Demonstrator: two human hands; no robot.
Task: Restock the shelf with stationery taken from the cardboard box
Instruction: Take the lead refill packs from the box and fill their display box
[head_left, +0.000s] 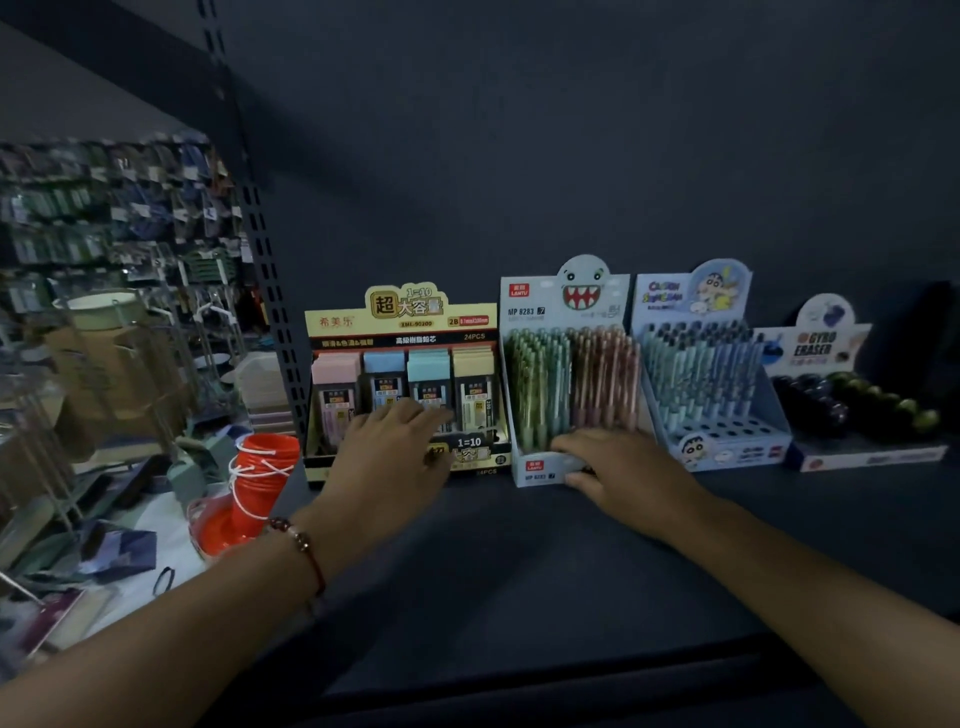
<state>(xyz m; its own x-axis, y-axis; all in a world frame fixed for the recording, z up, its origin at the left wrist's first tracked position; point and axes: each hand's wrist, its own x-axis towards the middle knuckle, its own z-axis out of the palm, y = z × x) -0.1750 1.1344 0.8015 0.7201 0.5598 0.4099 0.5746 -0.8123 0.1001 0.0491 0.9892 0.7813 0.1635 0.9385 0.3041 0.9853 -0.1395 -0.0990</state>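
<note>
Four display boxes stand in a row at the back of the dark shelf (519, 561). My left hand (389, 452) lies with straight fingers against the front of the yellow-and-black pencil-lead box (405, 332). Beside it, my right hand (618, 467) touches the lower front edge of the pale blue monster-face pencil box (566, 322), fingers reaching left along it. Further right stand a cartoon-character pen box (696, 364) and a gyro eraser box (841, 384). The cardboard box is not in view.
A perforated shelf upright (265, 270) rises left of the lead box. Beyond it sit an orange spool with white cord (260, 478), blurred racks of hanging goods (104, 218) and clutter on a white surface. The shelf's front edge (519, 691) runs below my forearms.
</note>
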